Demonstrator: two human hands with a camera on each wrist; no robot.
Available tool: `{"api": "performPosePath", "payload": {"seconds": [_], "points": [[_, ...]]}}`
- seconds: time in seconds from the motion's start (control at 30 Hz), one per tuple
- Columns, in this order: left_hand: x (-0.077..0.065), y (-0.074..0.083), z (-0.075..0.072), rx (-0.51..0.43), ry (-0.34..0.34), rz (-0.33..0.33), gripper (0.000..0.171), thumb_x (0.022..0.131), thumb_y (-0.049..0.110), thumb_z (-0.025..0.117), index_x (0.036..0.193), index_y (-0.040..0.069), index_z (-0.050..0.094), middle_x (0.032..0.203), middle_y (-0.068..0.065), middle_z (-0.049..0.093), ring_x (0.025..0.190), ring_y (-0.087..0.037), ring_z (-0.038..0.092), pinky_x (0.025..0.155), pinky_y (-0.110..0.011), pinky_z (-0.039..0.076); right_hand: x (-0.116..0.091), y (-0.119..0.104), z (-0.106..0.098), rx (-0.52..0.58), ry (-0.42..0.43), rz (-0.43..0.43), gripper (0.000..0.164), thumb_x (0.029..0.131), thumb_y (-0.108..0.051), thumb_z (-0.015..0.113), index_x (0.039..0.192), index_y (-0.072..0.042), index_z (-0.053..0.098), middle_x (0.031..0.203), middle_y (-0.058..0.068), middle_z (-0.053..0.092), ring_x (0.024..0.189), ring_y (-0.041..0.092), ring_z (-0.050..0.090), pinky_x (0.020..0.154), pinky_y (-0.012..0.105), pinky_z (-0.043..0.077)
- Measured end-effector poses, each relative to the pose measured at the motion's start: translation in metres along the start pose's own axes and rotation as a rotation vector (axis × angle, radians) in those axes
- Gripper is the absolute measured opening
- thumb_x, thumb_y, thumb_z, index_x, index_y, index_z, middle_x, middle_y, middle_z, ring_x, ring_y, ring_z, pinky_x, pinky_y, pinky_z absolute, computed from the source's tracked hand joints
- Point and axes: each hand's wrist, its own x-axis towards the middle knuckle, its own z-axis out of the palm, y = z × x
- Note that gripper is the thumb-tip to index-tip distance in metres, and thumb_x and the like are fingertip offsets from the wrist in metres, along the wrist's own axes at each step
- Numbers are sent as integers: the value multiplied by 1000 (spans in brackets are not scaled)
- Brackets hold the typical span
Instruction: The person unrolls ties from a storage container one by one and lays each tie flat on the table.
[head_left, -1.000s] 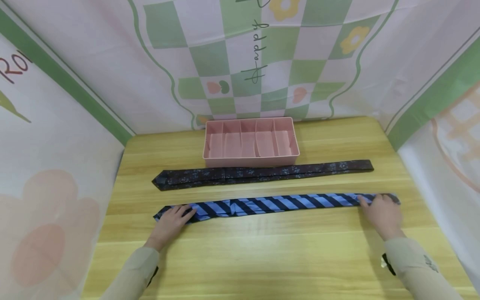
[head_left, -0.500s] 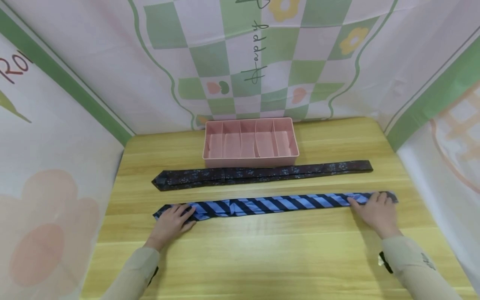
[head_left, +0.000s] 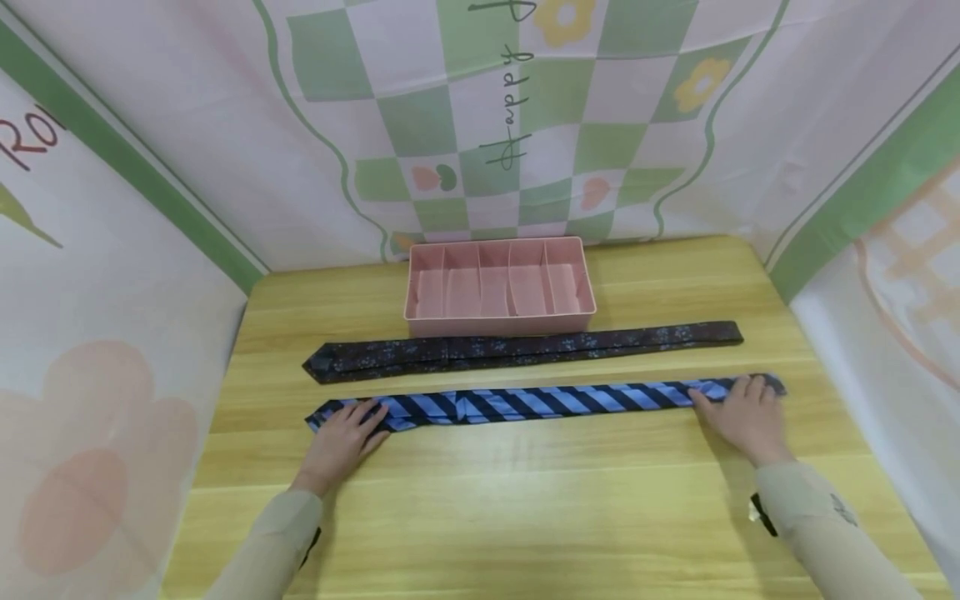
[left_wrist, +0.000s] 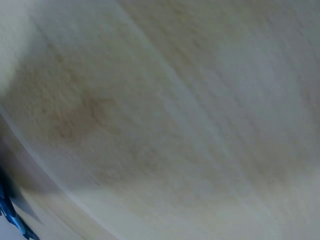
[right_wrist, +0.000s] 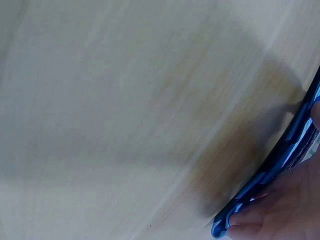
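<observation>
A blue-and-navy striped necktie [head_left: 555, 402] lies stretched sideways across the wooden table. My left hand [head_left: 337, 437] rests on its wide end, fingers laid over the cloth and thumb by the near edge. Toward the narrow end, my right hand [head_left: 746, 421] presses on the tie with fingers and thumb spread apart. In the right wrist view, the fingers [right_wrist: 250, 220] lie at the tie's edge [right_wrist: 265, 172]. Only a bit of the striped tie [left_wrist: 12, 212] shows in the left wrist view; the left hand is out of that view.
A dark floral necktie [head_left: 525, 348] lies behind the striped one, roughly parallel. Behind it stands a pink divided box [head_left: 498, 325] with several compartments. Printed cloth [head_left: 555, 108] hangs around the back and sides of the wooden table [head_left: 525, 517].
The striped tie has shifted slightly away from me and its narrow end a little left, both hands moving with it. My right hand's thumb has spread further left along the tie.
</observation>
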Motion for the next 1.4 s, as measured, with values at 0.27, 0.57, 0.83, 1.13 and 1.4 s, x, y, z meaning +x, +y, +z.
{"api": "performPosePath", "payload": {"seconds": [0.27, 0.57, 0.83, 1.13, 1.4], "points": [[6, -2, 4, -57, 47, -44, 46, 91, 40, 60, 129, 15, 61, 126, -12, 62, 110, -30, 61, 92, -48, 54, 9, -1, 0, 44, -28, 34, 113, 91, -71, 26, 136, 29, -1, 140, 54, -3, 126, 70, 6, 106, 75, 10], [11, -1, -2, -76, -79, -134, 47, 94, 40, 56, 136, 19, 55, 135, -10, 58, 119, -29, 58, 100, -50, 49, 18, -4, -1, 29, -23, 32, 113, 91, -72, 25, 137, 29, 1, 140, 53, -2, 126, 70, 7, 104, 77, 12], [14, -2, -1, -94, -113, -183, 46, 96, 41, 53, 137, 20, 53, 138, -8, 56, 122, -29, 56, 103, -52, 46, 24, -7, -4, 51, -51, 24, 114, 91, -72, 24, 137, 29, -2, 141, 52, -8, 127, 70, 2, 105, 78, 7], [18, -4, -1, -111, -122, -202, 46, 97, 41, 52, 138, 20, 53, 139, -8, 55, 125, -30, 54, 106, -53, 43, 33, -8, -6, 89, -82, 27, 113, 91, -72, 23, 137, 27, -7, 141, 49, -16, 129, 69, -4, 105, 78, 0], [21, -6, -3, -160, -137, -231, 46, 96, 40, 53, 138, 19, 52, 140, -9, 54, 128, -33, 51, 108, -55, 40, 40, -7, -4, 90, -81, 32, 115, 90, -73, 23, 137, 26, -9, 142, 48, -17, 129, 68, -5, 105, 78, 2]]}}
